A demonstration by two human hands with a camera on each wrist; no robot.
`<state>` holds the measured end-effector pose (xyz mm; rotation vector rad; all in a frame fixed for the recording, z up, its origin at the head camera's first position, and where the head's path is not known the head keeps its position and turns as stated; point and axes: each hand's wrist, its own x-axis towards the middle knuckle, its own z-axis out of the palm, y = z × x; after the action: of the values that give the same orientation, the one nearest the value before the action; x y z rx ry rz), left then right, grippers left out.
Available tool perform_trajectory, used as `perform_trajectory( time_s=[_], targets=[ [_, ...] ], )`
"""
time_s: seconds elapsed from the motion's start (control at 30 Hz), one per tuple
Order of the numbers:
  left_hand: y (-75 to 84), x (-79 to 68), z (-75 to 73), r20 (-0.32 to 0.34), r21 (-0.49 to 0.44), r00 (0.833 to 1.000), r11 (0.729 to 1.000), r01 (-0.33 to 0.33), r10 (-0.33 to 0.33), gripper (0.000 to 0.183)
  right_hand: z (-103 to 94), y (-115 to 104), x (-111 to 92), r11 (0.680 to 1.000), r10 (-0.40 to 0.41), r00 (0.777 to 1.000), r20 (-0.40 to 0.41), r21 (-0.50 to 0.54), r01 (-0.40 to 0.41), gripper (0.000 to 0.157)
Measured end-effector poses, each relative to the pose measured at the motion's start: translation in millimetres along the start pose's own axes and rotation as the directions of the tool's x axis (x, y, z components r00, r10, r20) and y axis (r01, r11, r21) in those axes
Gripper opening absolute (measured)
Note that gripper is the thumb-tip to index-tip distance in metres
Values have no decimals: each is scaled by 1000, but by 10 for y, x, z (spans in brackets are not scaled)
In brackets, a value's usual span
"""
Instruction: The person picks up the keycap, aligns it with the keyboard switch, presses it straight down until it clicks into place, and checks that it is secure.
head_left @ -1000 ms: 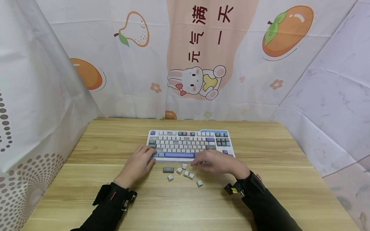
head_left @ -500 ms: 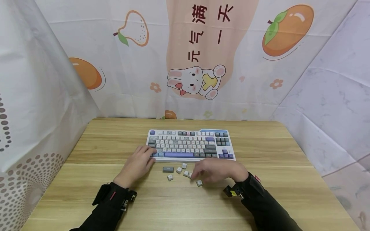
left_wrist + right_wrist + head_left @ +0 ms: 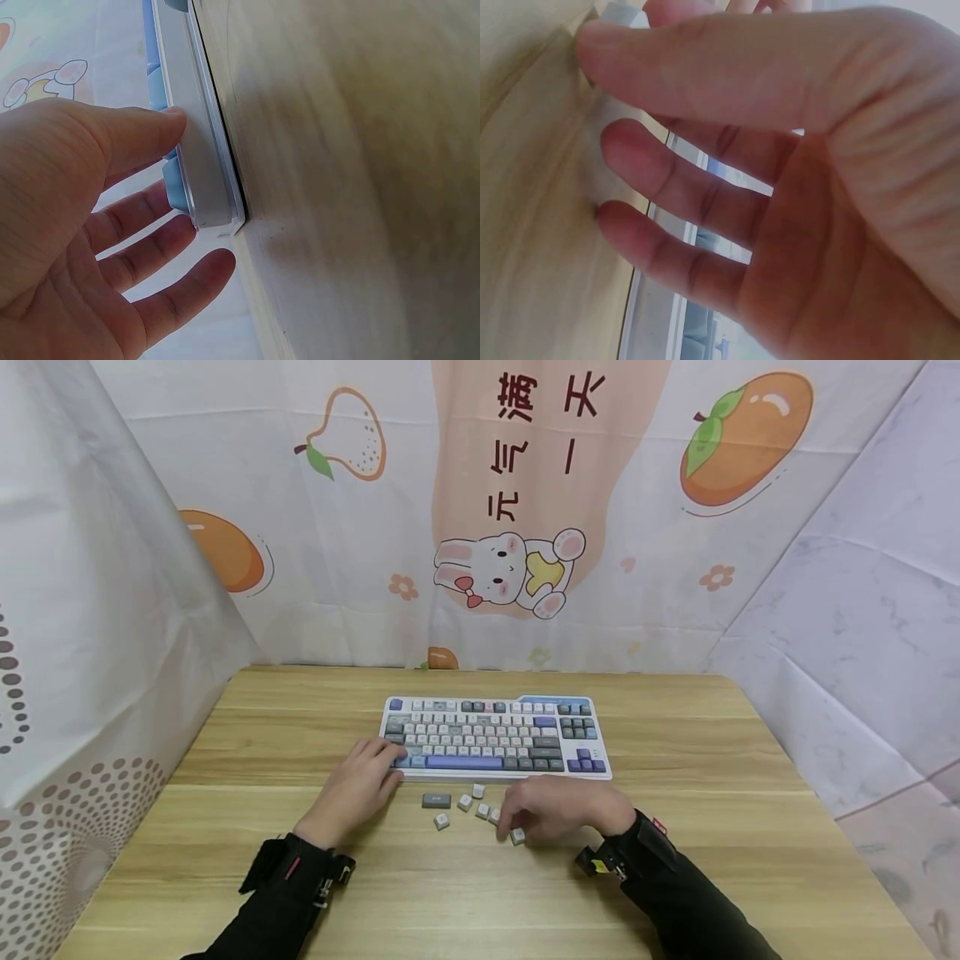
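One hand (image 3: 553, 803) low by a keycap (image 3: 518, 837)

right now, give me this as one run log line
left hand: touching left front corner of keyboard | right hand: at nearest small keycap, grip unclear | wide gray keycap: on table

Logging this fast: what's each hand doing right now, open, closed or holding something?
Left hand: open, resting on the keyboard.
Right hand: at a loose keycap; whether it pinches it cannot be told.
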<state>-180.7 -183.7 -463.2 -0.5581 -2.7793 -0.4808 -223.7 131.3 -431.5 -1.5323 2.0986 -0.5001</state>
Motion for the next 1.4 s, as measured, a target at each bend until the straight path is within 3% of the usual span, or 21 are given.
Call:
perform_trajectory(
  time_s=[0.4, 0.8, 1.03, 1.4],
  targets=[
    [5, -2, -8, 1, 0, 1000, 1000, 2, -2, 27, -8, -7, 27, 994, 94, 996, 4, -64, -94, 20],
    [1, 0, 3, -8, -9, 1000, 1000, -4, 4, 28, 9, 9, 42, 994, 112, 994, 14, -8, -112, 24],
    [-6, -1, 8, -9, -13, 1000, 1000, 2, -2, 28, 29, 13, 68, 996, 80, 997, 13, -43, -80, 22],
    [-7, -9, 18, 7, 0, 1000, 1000, 13, -13, 28, 35, -24, 83, 993, 107, 994, 12, -47, -106, 18]
  ],
)
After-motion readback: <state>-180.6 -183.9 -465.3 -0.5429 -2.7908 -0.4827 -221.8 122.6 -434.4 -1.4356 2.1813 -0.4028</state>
